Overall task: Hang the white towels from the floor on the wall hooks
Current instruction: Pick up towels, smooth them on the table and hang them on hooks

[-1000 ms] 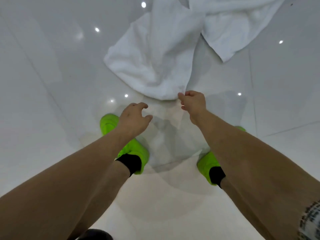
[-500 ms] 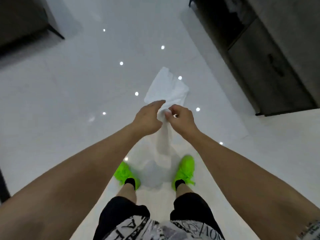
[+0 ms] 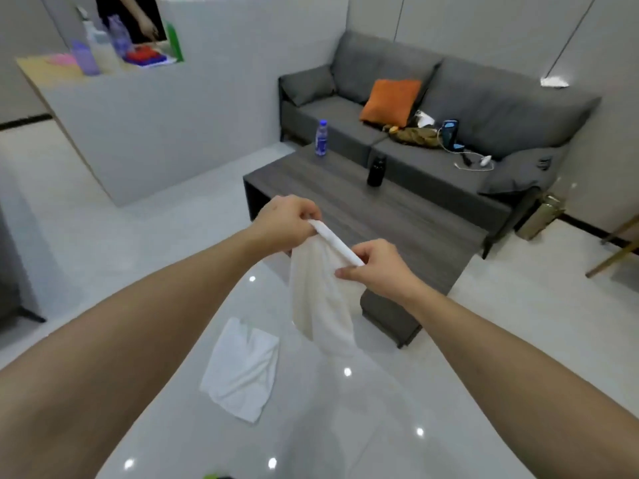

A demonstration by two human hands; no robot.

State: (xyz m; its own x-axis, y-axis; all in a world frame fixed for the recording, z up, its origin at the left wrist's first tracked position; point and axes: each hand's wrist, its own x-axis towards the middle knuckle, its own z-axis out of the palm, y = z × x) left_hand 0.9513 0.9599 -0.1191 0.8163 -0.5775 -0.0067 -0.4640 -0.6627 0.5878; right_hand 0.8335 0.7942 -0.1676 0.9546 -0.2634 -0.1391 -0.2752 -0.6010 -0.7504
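Two towels in view, one held, one down. Nearest to the camera, the floor towel (image 3: 242, 369) lies crumpled flat on the glossy tile (image 3: 518, 340), just left of and below the held one, long axis running from near-left up toward the far right, not touched by either hand.

Above it, the held towel (image 3: 323, 302) hangs clear of the floor, long axis near vertical, free end pointing down. Its top hem is stretched as a short band between both hands, tilted: high at the left, lower at the right.

Left hand (image 3: 285, 224) is closed in a pinch on the upper end of the hem. Right hand (image 3: 377, 267) is closed on the lower end, thumb and fingers clamped over the rolled edge. Hands are near each other, not touching.

Step, as judged: first towel is picked up and being carried or readied for hanging; second is not yet collected. No hooks are visible in this view, so the next move likely calls for turning toward the wall with the hooks, keeping the hem taut and finding a loop or bunching the edge to catch a hook.

Farther off: dark coffee table (image 3: 363, 209) directly behind the hands, then grey sofa (image 3: 449, 108) against the wall.
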